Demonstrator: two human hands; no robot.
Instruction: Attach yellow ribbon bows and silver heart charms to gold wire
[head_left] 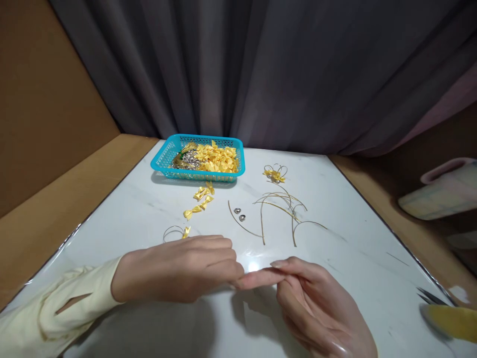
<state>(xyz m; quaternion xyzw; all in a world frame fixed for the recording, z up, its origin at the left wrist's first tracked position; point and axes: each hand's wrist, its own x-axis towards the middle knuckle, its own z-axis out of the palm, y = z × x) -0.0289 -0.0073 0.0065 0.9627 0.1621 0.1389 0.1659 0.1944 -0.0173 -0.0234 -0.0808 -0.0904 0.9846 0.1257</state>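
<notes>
My left hand (pixel 186 268) comes in from the left in a pale yellow sleeve, its fingers curled and pressed together. Palm up at the lower right, my right hand (pixel 316 308) has its thumb bent over and its lower fingers curled. The two hands meet at the fingers over the table; anything pinched between them is hidden or too small to make out. Just beyond my left hand lies a yellow bow (pixel 187 231) with a thin wire loop (pixel 172 228). Two small silver heart-shaped beads (pixel 240 214) and several gold wire pieces (pixel 279 204) lie farther out.
A blue plastic basket (pixel 158 166) at the back holds yellow bows, silver pieces and gold wire. Loose yellow bows (pixel 198 208) lie before it, and a wire-and-bow piece (pixel 275 175) to its right. Yellow-handled scissors (pixel 450 318) are at the right edge. A grey curtain (pixel 223 69) hangs behind.
</notes>
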